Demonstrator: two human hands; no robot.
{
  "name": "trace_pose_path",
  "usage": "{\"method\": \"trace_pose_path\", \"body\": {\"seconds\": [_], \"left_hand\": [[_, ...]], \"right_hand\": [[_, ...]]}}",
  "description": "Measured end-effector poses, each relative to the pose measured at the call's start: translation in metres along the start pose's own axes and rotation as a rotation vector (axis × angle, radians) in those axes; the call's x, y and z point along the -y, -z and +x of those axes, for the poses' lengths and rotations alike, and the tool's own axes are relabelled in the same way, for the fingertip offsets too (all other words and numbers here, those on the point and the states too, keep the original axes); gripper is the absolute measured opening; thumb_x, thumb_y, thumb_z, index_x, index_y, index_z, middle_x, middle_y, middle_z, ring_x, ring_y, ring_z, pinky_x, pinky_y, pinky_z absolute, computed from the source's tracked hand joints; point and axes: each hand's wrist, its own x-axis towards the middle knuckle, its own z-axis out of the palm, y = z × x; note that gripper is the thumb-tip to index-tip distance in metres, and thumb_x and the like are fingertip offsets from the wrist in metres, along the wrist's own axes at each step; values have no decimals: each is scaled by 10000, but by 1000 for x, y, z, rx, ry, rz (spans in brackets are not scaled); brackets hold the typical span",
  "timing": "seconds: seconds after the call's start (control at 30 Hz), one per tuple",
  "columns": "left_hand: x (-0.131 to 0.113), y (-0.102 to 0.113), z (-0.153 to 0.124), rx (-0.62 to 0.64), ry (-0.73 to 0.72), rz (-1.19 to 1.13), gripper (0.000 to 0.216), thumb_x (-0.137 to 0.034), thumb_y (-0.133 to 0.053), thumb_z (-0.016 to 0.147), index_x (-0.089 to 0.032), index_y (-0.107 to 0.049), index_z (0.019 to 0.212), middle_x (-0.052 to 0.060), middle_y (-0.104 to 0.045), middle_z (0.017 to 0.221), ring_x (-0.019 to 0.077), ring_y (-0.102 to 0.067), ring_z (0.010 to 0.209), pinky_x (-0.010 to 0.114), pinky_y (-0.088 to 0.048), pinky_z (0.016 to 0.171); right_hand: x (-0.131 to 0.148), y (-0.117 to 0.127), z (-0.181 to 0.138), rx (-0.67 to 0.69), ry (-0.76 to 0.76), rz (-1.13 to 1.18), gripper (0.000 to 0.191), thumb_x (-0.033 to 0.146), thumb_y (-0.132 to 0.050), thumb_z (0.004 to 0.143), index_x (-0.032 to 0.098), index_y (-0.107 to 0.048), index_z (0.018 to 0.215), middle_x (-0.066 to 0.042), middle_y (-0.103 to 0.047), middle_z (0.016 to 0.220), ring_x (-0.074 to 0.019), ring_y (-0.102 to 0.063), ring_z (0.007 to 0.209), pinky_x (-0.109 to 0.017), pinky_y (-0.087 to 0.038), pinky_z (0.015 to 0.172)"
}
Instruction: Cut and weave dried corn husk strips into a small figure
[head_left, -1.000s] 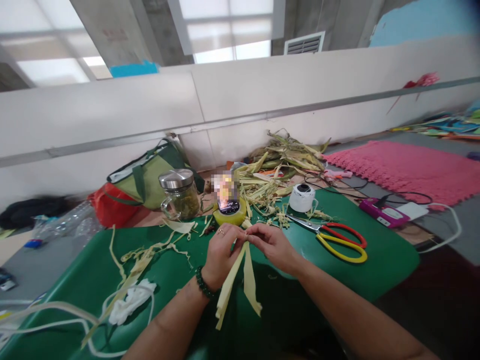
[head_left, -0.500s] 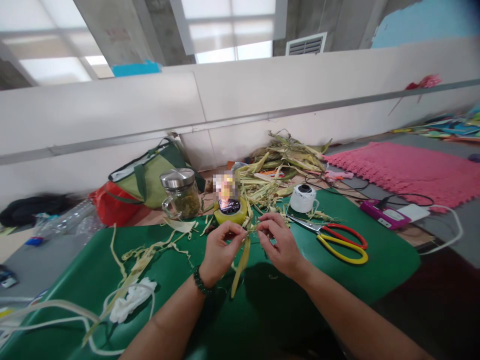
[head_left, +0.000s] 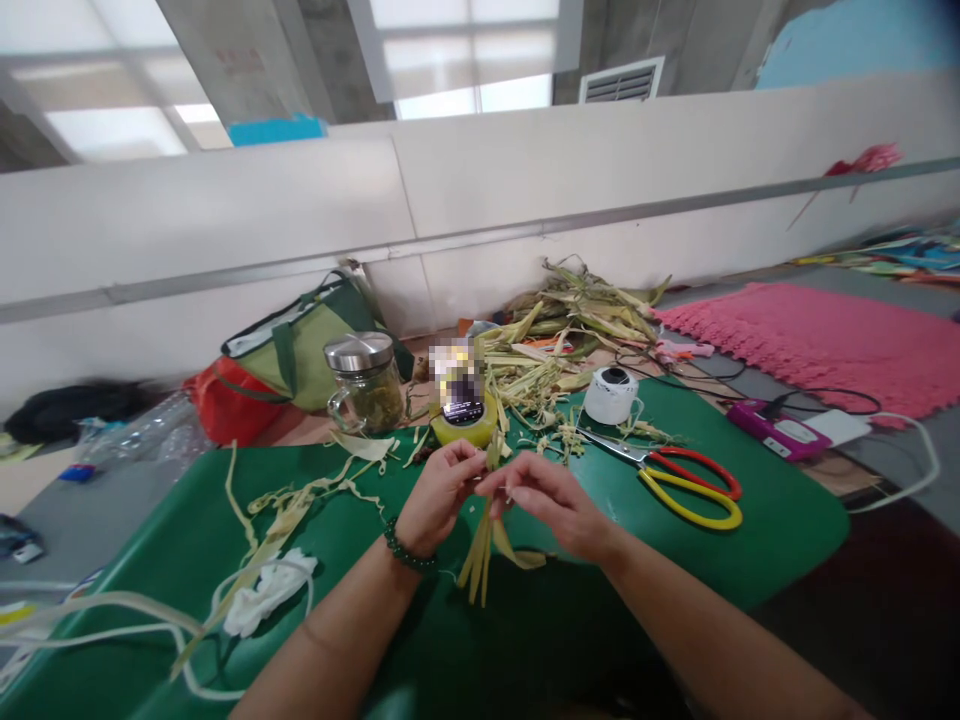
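Over the green table mat [head_left: 645, 590], my left hand [head_left: 437, 500] is closed, its thumb and fingers pinching the top of a small bundle of corn husk strips [head_left: 478, 560]. The pale strips hang down and fan out below the fingertips. My right hand [head_left: 555, 503] meets the bundle from the other side, its fingers bent and pressed together on the husk. A tiny white bit shows at its fingertips, too small to name. Just beyond the hands, a phone [head_left: 463, 412] leans on a round yellow-green holder [head_left: 465, 432].
Right of the hands lie scissors [head_left: 690, 487] beside a white spool [head_left: 611, 396]. A lidded glass jar [head_left: 367, 395] stands back left. Corn husks [head_left: 592, 310] pile up behind. Husk scraps [head_left: 285, 510], a crumpled tissue [head_left: 270, 595] and white cables [head_left: 187, 640] lie left.
My right hand has moved left and slightly down, close against my left hand. More husk strips now hang spread below the fingers. The view has shifted slightly.
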Motion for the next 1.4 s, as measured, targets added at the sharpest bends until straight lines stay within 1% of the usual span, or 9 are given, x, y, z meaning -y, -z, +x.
{"method": "trace_pose_path", "body": {"seconds": [0.07,0.17,0.33,0.47,0.53,0.6,0.8,1.07,1.4], "left_hand": [[2,-2,-1,0,-17,-4,349,-362,-795,549,-150,-525,612,-55,-526,558,61,-482,494,185,-398,497],[3,-6,-3,-54,-135,-27,358,-399,-779,579,-146,-530,628,-43,-549,615,52,-454,523,179,-371,523],[5,-10,-5,163,-187,143,360,-470,-645,733,-186,-434,664,-39,-547,574,94,-468,530,233,-387,577],[8,-8,-5,71,-336,499,284,-386,-582,787,-195,-423,648,-63,-433,521,99,-406,511,224,-326,517],[9,-7,-6,59,-346,607,234,-329,-547,801,-197,-426,651,-57,-436,544,102,-392,516,227,-309,507],[10,-7,-6,57,-352,673,204,-294,-515,806,-199,-421,652,-51,-438,552,109,-397,527,233,-310,515],[14,-6,-3,51,-355,708,207,-300,-470,815,-206,-389,650,-55,-415,547,110,-388,519,234,-307,510],[15,-7,-6,47,-377,760,213,-300,-460,817,-200,-385,645,-58,-416,547,107,-397,526,229,-310,514],[14,-10,-8,44,-366,693,207,-296,-466,807,-204,-380,642,-64,-412,529,101,-408,502,224,-331,497]], "right_hand": [[-2,-4,6,-5,-113,95,219,399,-460,863,202,-451,767,-6,-544,702,-128,-507,620,-281,-456,619],[-10,-4,12,-141,-200,159,262,437,-527,812,202,-440,733,39,-442,620,-104,-424,550,-240,-397,549],[-18,-3,12,-171,-332,341,244,409,-519,790,205,-402,724,55,-387,586,-89,-350,487,-218,-311,475],[-14,-6,6,-132,-227,-50,199,345,-452,836,205,-406,703,49,-366,585,-107,-331,522,-234,-296,501],[-13,-7,3,-116,-140,-266,180,299,-432,848,201,-411,699,31,-403,630,-120,-368,579,-243,-318,547],[-13,-6,1,-94,-100,-359,172,271,-406,856,201,-406,699,26,-415,648,-122,-384,600,-245,-326,565],[-20,-2,3,-98,-129,-308,194,282,-405,857,198,-405,682,35,-395,624,-112,-366,578,-231,-321,543],[-21,-5,1,-195,-176,-202,226,342,-425,856,197,-420,683,47,-365,580,-102,-331,530,-226,-289,498],[-23,-9,2,-260,-174,-99,235,372,-461,834,200,-428,677,55,-343,565,-98,-308,511,-223,-270,472]]}}
